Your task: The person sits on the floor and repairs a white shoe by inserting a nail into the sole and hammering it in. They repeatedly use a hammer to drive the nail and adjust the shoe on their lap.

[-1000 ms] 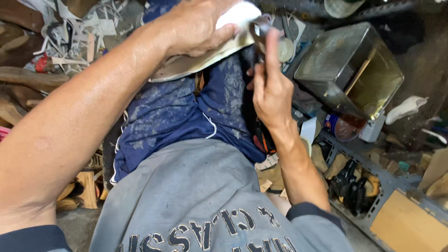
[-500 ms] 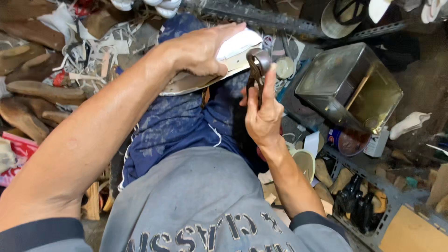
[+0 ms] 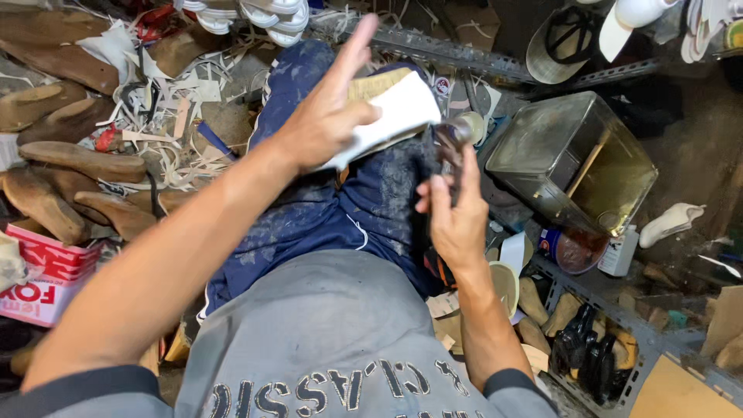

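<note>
The left hand point(image 3: 329, 128) presses the white shoe sole point(image 3: 398, 112) on the knee while the right hand point(image 3: 457, 220), at 4 o'clock, grips a hammer point(image 3: 453, 139), ready for careful tapping.

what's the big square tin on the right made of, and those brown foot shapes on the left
The square tin looks like thin sheet metal: dull grey sides with a glossy, yellowish reflective inside and crisp folded edges. The brown foot shapes look like carved wood, matte and worn, with grain-like streaks and scuffed, darkened surfaces, though moulded plastic can't be ruled out from here.
</note>
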